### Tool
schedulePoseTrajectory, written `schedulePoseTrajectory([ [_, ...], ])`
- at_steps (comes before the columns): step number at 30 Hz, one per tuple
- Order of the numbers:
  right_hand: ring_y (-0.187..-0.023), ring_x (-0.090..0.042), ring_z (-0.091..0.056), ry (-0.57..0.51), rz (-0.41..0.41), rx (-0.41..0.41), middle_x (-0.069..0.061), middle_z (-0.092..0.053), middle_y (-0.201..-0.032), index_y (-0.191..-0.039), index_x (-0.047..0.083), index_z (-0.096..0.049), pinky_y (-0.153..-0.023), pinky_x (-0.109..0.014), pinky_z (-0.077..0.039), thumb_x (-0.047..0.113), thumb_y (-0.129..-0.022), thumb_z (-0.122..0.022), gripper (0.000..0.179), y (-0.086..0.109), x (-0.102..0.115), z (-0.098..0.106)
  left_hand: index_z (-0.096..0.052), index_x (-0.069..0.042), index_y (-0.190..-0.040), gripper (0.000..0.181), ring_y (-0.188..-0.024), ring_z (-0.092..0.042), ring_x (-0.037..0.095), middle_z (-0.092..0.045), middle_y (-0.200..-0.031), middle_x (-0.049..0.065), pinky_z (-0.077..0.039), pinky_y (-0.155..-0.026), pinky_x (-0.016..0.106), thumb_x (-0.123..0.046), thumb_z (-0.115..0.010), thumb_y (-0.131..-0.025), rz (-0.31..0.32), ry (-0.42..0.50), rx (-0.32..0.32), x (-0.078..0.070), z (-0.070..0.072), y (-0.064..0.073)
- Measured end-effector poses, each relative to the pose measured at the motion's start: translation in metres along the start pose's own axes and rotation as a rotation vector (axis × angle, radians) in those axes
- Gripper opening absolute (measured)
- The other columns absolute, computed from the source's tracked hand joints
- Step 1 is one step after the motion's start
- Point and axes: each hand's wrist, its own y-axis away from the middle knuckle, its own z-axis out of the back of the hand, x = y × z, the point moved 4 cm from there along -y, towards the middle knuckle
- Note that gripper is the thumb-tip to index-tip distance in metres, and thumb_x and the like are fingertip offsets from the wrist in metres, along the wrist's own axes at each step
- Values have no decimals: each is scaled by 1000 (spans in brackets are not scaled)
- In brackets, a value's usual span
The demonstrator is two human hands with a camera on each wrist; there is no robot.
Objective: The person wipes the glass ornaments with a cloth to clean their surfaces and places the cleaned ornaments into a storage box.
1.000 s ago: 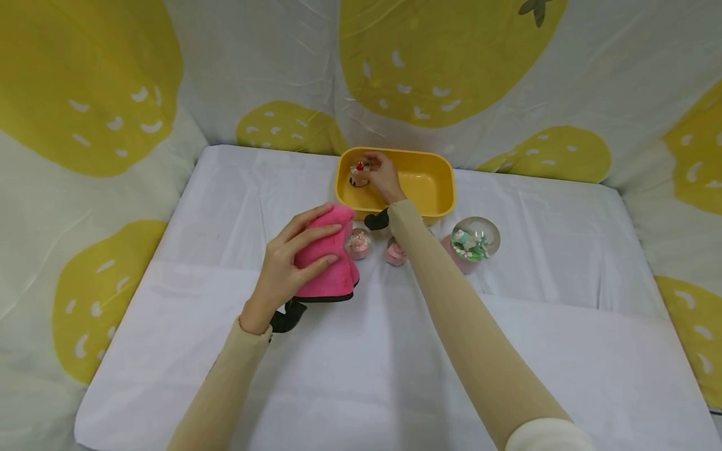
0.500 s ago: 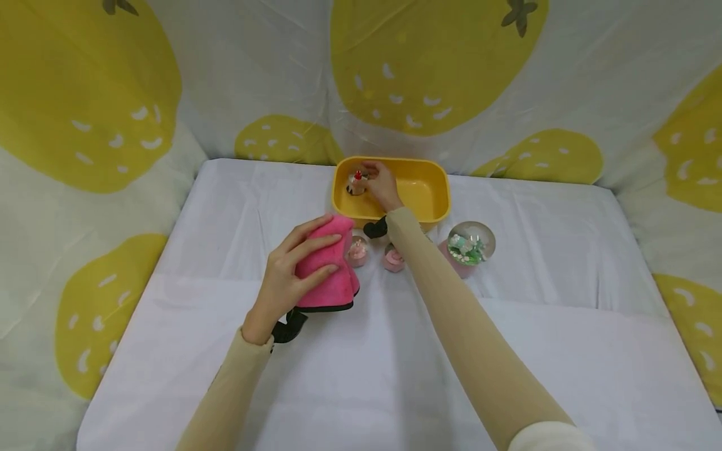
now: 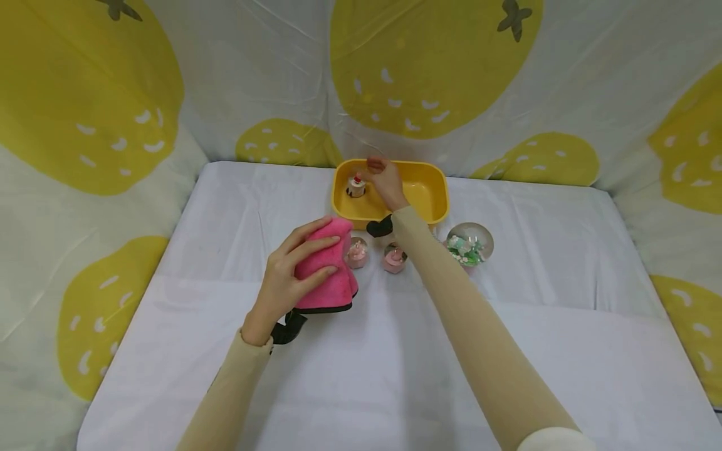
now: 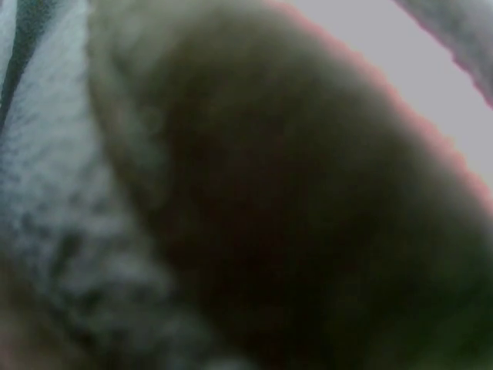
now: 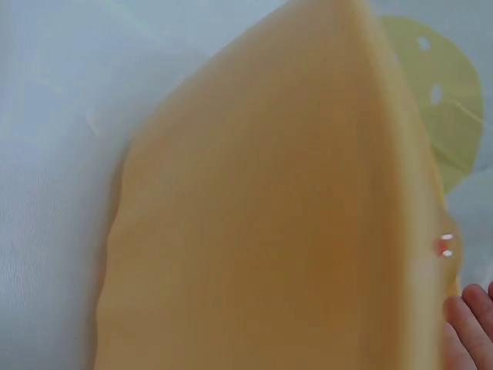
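My left hand [image 3: 287, 269] grips a folded pink cloth [image 3: 324, 275] with a black edge, fingers spread across it. Dark blur and pale fuzzy fabric fill most of the left wrist view. Inside the yellow tub [image 3: 434, 216], at its left end, a small snow globe [image 3: 356, 186] with a red-and-white figure stands upright. My right hand [image 3: 388, 183] is over the tub just right of that globe, its fingers loose and holding nothing. In the right wrist view the tub's wall [image 5: 254, 216] hides most of the inside, with fingertips [image 5: 471, 308] showing past the rim.
Two small pink-based snow globes [image 3: 356, 254] [image 3: 394, 258] stand in front of the tub. A larger snow globe [image 3: 470, 244] with green and white decoration is to the right, partly behind the right sleeve [image 3: 468, 300]. A white cloth covers the table [image 3: 536, 363]; a lemon-print curtain [image 3: 440, 62] hangs behind.
My right hand has let go of the small snow globe and drawn slightly right, leaving it in the tub. The left hand keeps its hold on the cloth. The head view has tilted slightly upward.
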Motion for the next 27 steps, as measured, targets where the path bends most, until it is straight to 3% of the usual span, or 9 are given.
schedulePoseTrajectory([
  [8, -124, -30, -47, -123, 83, 46, -24, -48, -135, -132, -9, -47, -98, -25, -43, -3, -88, -66, 49, 12, 25, 10, -67, -5, -116, 50, -125, -46, 26, -51, -136, 10, -49, -92, 29, 6, -82, -69, -3, -9, -16, 3, 4, 0],
  [17, -122, -28, -50, -272, 169, 127, -18, -52, -131, -134, -9, -46, -99, -27, -42, -3, -89, -64, 49, 52, 52, 23, -67, -6, -118, 47, -126, -44, 25, -50, -137, 9, -49, -92, 31, 3, -80, -73, 28, -11, -14, 7, 7, 1],
  [27, -122, -25, -51, -273, 201, 171, -18, -51, -133, -132, -5, -48, -100, -30, -43, -2, -90, -62, 45, 102, 54, 29, -67, -5, -118, 48, -126, -45, 26, -50, -137, 10, -48, -93, 29, 4, -80, -73, 28, -10, -28, 8, 8, 1],
])
